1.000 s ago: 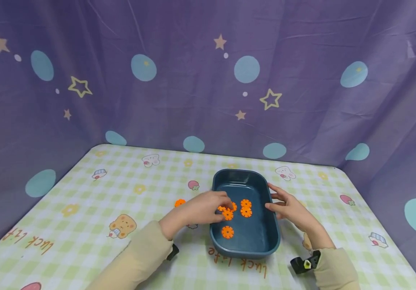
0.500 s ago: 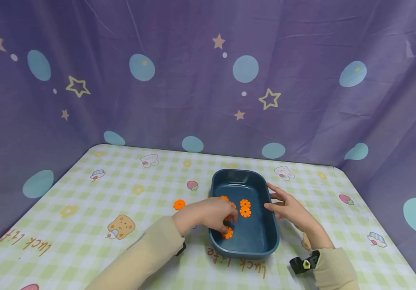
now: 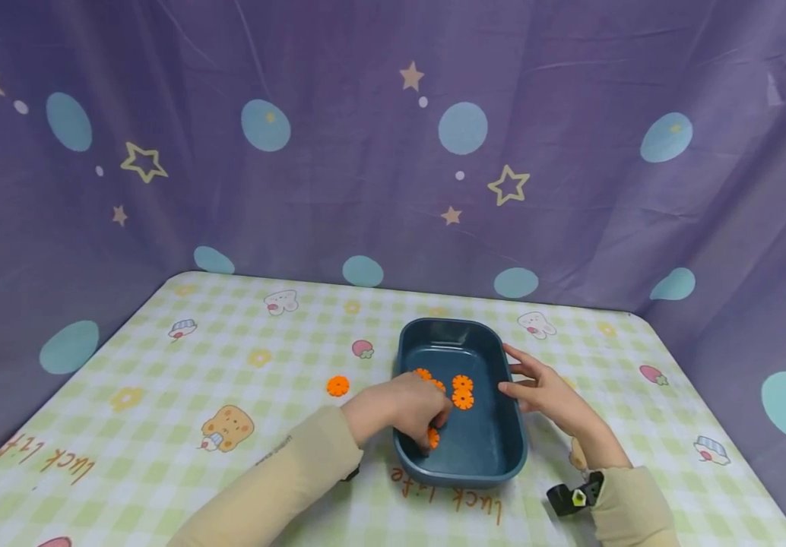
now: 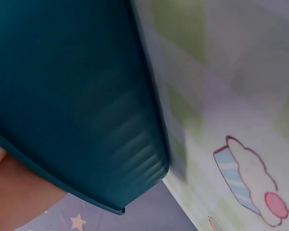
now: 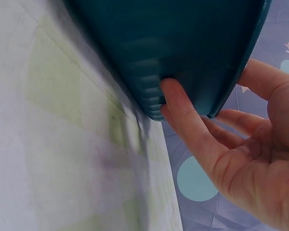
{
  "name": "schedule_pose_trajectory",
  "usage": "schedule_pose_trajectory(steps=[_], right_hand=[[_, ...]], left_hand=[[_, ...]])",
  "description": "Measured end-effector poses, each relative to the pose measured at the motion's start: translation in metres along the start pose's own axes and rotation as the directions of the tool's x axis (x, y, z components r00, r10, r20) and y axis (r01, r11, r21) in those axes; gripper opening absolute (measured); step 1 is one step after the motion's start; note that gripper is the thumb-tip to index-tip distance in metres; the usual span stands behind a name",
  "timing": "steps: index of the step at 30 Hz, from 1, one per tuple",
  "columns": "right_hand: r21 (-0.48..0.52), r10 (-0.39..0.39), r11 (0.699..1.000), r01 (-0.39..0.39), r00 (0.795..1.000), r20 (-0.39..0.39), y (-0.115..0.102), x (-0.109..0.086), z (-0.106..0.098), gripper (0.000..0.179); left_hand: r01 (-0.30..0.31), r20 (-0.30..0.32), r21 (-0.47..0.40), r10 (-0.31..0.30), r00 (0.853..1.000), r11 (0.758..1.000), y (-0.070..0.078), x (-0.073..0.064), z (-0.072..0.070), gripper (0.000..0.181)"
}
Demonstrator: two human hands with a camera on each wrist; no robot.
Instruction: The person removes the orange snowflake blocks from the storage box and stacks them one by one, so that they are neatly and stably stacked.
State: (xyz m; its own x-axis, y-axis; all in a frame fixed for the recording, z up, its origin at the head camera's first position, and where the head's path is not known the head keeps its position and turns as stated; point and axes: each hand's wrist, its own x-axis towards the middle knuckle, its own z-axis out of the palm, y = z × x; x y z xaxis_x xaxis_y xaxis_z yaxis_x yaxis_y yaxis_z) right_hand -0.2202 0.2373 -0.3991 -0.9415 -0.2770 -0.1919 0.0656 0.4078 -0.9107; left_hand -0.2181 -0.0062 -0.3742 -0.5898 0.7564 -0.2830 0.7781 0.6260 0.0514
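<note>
Dark-blue rounded-rectangular tray point(image 3: 485, 448) pinched at side wall between thumb and spread fingers of right hand point(image 3: 549, 391). Inside, orange notched round disc point(image 3: 435, 438) part-hidden by bent fingers of left hand point(image 3: 415, 404); pinch can't be told. More orange discs point(image 3: 463, 399) seen just beyond; lone disc point(image 3: 338, 386) left of fingers, outside tray.
</note>
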Motion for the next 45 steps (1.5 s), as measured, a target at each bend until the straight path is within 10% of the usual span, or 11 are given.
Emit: schedule_pose_trajectory(steps=[27, 45], right_hand=[[-0.002, -0.008, 1.000, 0.008, 1.000, 0.001, 0.001, -0.002, 0.000, 0.070], [-0.020, -0.004, 1.000, 0.004, 1.000, 0.003, 0.000, 0.000, -0.001, 0.070]], left_hand=[[0.002, 0.006, -0.008, -0.002, 1.000, 1.000, 0.006, 0.003, 0.003, 0.023], [-0.066, -0.139, -0.184, 0.040, 0.989, 0.981, -0.005, 0.001, 0.005, 0.023]])
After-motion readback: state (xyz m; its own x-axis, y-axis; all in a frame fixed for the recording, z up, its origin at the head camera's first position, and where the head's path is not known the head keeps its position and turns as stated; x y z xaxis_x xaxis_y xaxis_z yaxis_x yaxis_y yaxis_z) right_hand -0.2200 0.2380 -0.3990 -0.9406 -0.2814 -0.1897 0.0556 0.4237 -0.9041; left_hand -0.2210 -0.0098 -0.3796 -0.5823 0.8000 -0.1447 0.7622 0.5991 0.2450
